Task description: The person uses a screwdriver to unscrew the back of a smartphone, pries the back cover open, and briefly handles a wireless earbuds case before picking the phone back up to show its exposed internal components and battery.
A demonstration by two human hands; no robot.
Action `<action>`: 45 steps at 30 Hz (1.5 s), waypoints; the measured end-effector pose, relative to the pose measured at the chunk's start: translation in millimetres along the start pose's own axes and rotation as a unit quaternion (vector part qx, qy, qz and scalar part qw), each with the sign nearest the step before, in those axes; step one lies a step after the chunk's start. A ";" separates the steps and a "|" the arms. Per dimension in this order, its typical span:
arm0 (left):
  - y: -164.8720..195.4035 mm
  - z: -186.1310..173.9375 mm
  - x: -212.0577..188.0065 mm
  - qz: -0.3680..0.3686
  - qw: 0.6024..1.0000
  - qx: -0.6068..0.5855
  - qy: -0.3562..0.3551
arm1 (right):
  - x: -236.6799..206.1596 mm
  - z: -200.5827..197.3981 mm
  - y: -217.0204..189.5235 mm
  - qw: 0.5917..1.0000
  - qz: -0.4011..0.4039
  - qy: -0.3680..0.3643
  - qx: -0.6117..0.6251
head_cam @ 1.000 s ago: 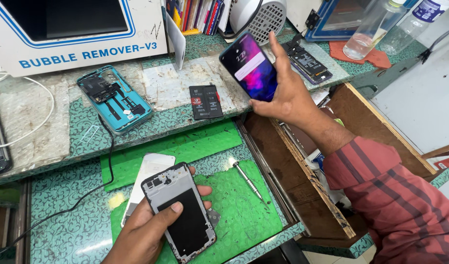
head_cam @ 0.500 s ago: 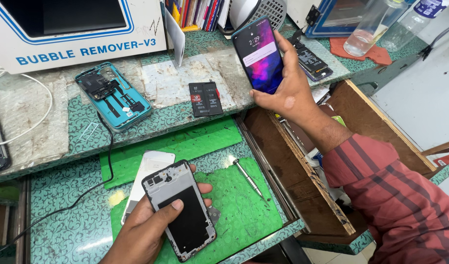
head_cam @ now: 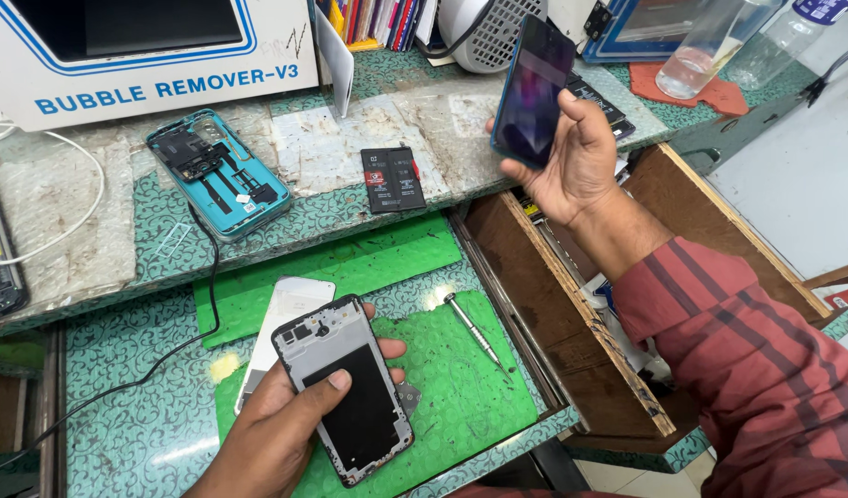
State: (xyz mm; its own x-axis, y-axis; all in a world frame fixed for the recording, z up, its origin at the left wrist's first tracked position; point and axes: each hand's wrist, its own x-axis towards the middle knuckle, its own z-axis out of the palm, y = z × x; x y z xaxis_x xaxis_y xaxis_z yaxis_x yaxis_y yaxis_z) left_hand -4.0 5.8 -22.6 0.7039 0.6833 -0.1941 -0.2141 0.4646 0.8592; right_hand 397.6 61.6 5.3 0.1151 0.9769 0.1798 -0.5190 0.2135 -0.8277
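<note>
**Two phones in hand at a crowded repair bench**

A person's left hand (head_cam: 286,420) grips a stripped black phone frame with an empty, glossy middle bay (head_cam: 346,398), thumb pressed across its face, holding it just above the green rubber work mat (head_cam: 442,387) at the front edge of the lower bench. Under the frame, touching it, lies a flat white back panel (head_cam: 290,309). The right hand (head_cam: 572,161), sleeved in red-striped cloth, is closed around a dark, glass-fronted smartphone with a blue rim (head_cam: 533,92), tilted upright over the right end of the upper shelf; its screen shows a dim purple glow.

By the look of it, disassembly is well along: the frame in the left hand carries no screen or battery, and parts lie scattered. A teal phone shell with its circuit boards exposed (head_cam: 219,173) rests near the shelf's front edge, a flat black battery with a red stripe (head_cam: 394,179) to its right. Nothing shown is yet reassembled.

A slim steel screwdriver (head_cam: 473,329) lies on the mat near its right edge, beside an open wooden drawer (head_cam: 627,369). The patterned green benchtop is worn, with patches of cloudy bubble wrap on the shelf. A white machine with blue trim (head_cam: 147,46) stands along the back edge; a clear plastic bottle (head_cam: 705,46) sits at the far right corner.
</note>
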 end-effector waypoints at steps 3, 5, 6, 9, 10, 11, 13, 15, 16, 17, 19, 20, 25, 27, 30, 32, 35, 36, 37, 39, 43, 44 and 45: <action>0.1 1.0 -0.4 0.004 1.000 0.001 -0.003 | 5.0 -3.5 -0.6 0.999 -0.030 0.003 0.011; -0.4 2.0 -0.3 -0.013 1.000 0.004 0.009 | 8.5 -4.5 -4.0 0.998 -0.054 0.008 -0.015; -0.1 2.0 0.0 -0.021 1.000 0.007 0.015 | 10.4 -4.8 -6.5 0.996 -0.071 0.009 -0.045; -0.7 3.0 -0.1 -0.011 1.000 0.008 0.006 | 12.9 -6.5 -14.4 0.993 -0.084 -0.009 -0.078; -0.3 2.7 0.0 -0.012 1.000 0.009 0.006 | 13.2 -7.1 -16.0 0.993 -0.083 -0.018 -0.080; -0.3 2.8 -0.2 -0.013 1.000 0.009 0.006 | 13.4 -7.8 -16.1 0.992 -0.083 -0.020 -0.088; -0.3 3.1 -0.4 -0.015 1.000 0.007 0.008 | 13.0 -9.7 -15.1 0.991 -0.082 -0.022 -0.105; 0.6 2.7 -0.2 -0.015 1.000 0.003 0.012 | 13.1 -11.9 -13.3 0.990 -0.077 -0.032 -0.112; 1.0 2.9 -0.4 -0.011 1.000 0.000 0.009 | 13.2 -12.9 -12.5 0.990 -0.075 -0.037 -0.116; 1.2 3.1 -0.6 -0.007 1.000 -0.002 0.007 | 13.3 -14.0 -12.1 0.990 -0.073 -0.035 -0.115; 2.2 3.2 -0.8 -0.008 1.000 -0.004 0.008 | 14.3 -15.7 -11.7 0.991 -0.068 -0.032 -0.111; 2.2 3.6 -1.1 -0.013 1.000 -0.003 0.010 | 14.6 -16.2 -11.8 0.991 -0.065 -0.032 -0.110; 1.5 4.2 -1.5 -0.018 1.000 -0.002 0.009 | 13.9 -17.4 -11.9 0.991 -0.065 -0.045 -0.109; 1.3 3.4 -0.9 -0.015 1.000 -0.001 0.009 | 13.7 -17.2 -11.5 0.990 -0.062 -0.048 -0.114; 1.1 2.4 -0.8 -0.006 1.000 -0.002 0.000 | 13.5 -16.8 -11.2 0.989 -0.063 -0.055 -0.125; 0.7 2.8 -0.8 -0.006 1.000 -0.005 -0.002 | 13.6 -17.1 -11.5 0.988 -0.061 -0.055 -0.132; 0.7 3.9 -1.0 -0.019 1.000 -0.005 -0.001 | 13.9 -18.3 -11.4 0.987 -0.058 -0.050 -0.139; 0.9 4.4 -1.2 -0.025 1.000 -0.005 0.001 | 13.8 -19.0 -11.1 0.987 -0.060 -0.051 -0.141; 1.0 4.9 -2.3 -0.016 1.000 -0.005 -0.007 | 13.6 -19.8 -10.6 0.987 -0.061 -0.052 -0.143; 2.0 5.1 -4.0 0.001 1.000 -0.006 -0.020 | 13.7 -21.5 -9.7 0.986 -0.067 -0.053 -0.141; 3.1 5.8 -3.4 0.016 0.999 -0.006 -0.036 | 13.6 -25.1 -9.8 0.987 -0.069 -0.061 -0.133; 2.6 6.5 -2.8 0.014 0.999 -0.007 -0.038 | 13.6 -25.9 -10.5 0.987 -0.069 -0.063 -0.134; 2.1 7.3 -2.7 0.013 0.999 -0.009 -0.039 | 13.4 -26.7 -11.2 0.986 -0.069 -0.066 -0.135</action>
State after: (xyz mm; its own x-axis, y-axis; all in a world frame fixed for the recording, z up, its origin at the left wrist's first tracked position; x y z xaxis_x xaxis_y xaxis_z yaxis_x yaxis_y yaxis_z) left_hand -1.5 0.8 -16.9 0.7480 0.6501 -0.1338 -0.2448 0.4576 0.8548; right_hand 427.6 72.2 2.8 0.0490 0.9344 0.3529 -0.2606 0.3531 -0.8986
